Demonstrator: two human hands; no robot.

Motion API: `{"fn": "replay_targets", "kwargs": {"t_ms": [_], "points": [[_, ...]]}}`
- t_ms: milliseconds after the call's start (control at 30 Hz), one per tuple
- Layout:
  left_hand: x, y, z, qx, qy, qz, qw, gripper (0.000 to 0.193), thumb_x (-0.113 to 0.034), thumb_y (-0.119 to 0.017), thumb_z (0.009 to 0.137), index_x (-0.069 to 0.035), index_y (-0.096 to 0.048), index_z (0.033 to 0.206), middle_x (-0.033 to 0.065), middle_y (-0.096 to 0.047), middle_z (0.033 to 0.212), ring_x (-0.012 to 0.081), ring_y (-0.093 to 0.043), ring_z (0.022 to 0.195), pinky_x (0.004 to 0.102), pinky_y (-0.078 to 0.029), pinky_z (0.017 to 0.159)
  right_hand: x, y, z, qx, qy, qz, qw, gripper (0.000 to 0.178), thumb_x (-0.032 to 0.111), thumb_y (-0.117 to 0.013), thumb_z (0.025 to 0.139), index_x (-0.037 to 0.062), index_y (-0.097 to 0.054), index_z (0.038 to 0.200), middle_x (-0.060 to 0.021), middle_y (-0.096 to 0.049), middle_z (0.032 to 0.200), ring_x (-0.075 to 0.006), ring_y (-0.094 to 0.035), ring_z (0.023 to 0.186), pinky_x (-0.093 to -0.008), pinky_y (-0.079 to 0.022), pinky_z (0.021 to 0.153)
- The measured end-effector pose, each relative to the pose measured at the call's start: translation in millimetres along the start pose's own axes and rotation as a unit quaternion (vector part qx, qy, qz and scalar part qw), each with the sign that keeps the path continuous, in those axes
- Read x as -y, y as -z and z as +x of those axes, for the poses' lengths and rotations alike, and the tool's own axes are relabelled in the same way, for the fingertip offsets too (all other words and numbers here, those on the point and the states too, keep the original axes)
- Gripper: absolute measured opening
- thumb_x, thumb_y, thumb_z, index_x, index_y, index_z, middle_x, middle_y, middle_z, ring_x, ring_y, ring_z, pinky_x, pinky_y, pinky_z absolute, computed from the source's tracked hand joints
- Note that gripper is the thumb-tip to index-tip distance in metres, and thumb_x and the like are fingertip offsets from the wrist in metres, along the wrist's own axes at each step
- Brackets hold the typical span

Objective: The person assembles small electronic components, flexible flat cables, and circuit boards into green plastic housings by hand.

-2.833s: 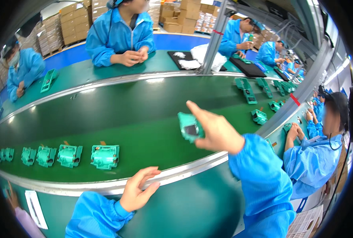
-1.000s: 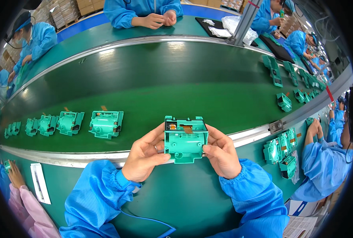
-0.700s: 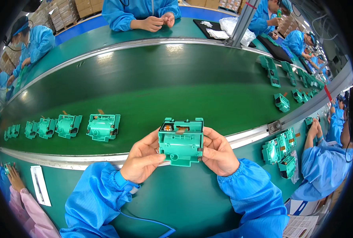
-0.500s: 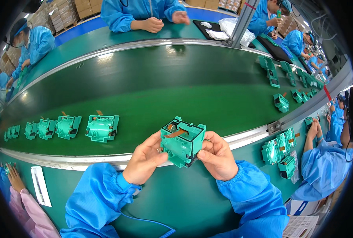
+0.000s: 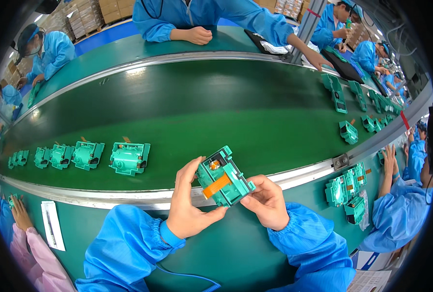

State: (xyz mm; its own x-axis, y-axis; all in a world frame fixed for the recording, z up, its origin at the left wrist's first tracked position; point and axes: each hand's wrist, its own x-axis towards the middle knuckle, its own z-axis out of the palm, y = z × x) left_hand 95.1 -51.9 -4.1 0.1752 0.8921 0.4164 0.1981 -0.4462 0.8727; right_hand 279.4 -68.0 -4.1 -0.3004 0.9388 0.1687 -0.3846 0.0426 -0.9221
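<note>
A teal-green plastic housing [image 5: 237, 181] is held tilted in front of me, over the near rail of the belt. An orange flat ribbon cable [image 5: 218, 186] lies across it, and a small round metallic part shows in its dark-edged opening. My left hand [image 5: 189, 202] grips the housing's left side, fingers behind it and thumb at the bottom edge. At the lower right corner, my right hand [image 5: 267, 202] pinches it between thumb and fingers. A blue band with a coiled cord [image 5: 189, 276] is at my left wrist.
Similar housings [image 5: 130, 158] line the green belt [image 5: 187, 112] at left; more parts [image 5: 335, 92] lie at right. Several housings [image 5: 336, 191] sit on the right of my bench. A white packet [image 5: 53, 225] lies left. Across the belt, a co-worker's hand [image 5: 316, 58] reaches toward parts. Other people sit nearby.
The housing has turned clockwise and tilted, with the ribbon cable now facing me. My left hand has opened wider around it. The co-worker opposite has stretched an arm toward the belt's right side.
</note>
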Motion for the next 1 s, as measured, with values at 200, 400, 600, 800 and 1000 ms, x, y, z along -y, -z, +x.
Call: {"fn": "replay_targets", "kwargs": {"t_ms": [200,400,600,800,1000], "points": [[0.2,2.6,0.9,0.000,-0.072,0.075,0.995,0.091,-0.010,-0.073,0.053,-0.003,-0.026,0.130,0.0153,-0.034,0.124,0.0269,-0.039,0.113,0.0395,-0.033,0.090,4.0,-6.1,1.4,0.003,0.024,0.048,0.999,0.026,0.000,-0.052,0.083,-0.0027,-0.045,0.108,-0.0099,-0.055,0.103,-0.0144,-0.051,0.096,-0.0292,-0.040,0.084],[-6.5,2.0,3.7,-0.003,-0.085,0.113,0.990,0.090,-0.012,-0.073,0.053,-0.002,-0.027,0.129,0.0172,-0.039,0.121,0.0285,-0.040,0.110,0.0385,-0.035,0.089,3.8,-1.2,0.0,0.003,0.033,0.033,0.999,0.021,0.001,-0.050,0.084,-0.0024,-0.047,0.105,-0.0106,-0.056,0.103,-0.0126,-0.051,0.095,-0.0279,-0.040,0.082],[-7.8,-7.0,13.6,0.017,-0.106,0.164,0.981,0.083,-0.013,-0.075,0.053,-0.002,-0.035,0.125,0.0183,-0.044,0.114,0.0309,-0.045,0.103,0.0373,-0.037,0.086,2.9,8.0,0.1,-0.061,-0.014,0.018,0.998,0.027,0.004,-0.050,0.086,-0.0005,-0.044,0.111,-0.0097,-0.054,0.106,-0.0116,-0.049,0.098,-0.0254,-0.040,0.082],[-6.9,5.4,37.5,-0.086,-0.021,0.297,0.951,0.061,-0.017,-0.073,0.053,-0.006,-0.054,0.110,0.0111,-0.044,0.089,0.0261,-0.044,0.084,0.0364,-0.036,0.075,11.9,13.4,6.2,-0.074,-0.045,-0.080,0.993,0.025,0.009,-0.054,0.085,0.0011,-0.047,0.108,-0.0082,-0.055,0.102,-0.0150,-0.053,0.095,-0.0286,-0.042,0.084],[2.7,14.3,47.4,-0.100,0.002,0.386,0.917,0.055,-0.018,-0.070,0.061,-0.006,-0.054,0.112,0.0113,-0.041,0.091,0.0260,-0.042,0.087,0.0365,-0.032,0.082,79.3,38.3,19.9,0.065,0.048,-0.419,0.904,0.035,0.012,-0.061,0.076,-0.0008,-0.049,0.107,-0.0142,-0.056,0.095,-0.0228,-0.057,0.085,-0.0322,-0.047,0.075]]}}
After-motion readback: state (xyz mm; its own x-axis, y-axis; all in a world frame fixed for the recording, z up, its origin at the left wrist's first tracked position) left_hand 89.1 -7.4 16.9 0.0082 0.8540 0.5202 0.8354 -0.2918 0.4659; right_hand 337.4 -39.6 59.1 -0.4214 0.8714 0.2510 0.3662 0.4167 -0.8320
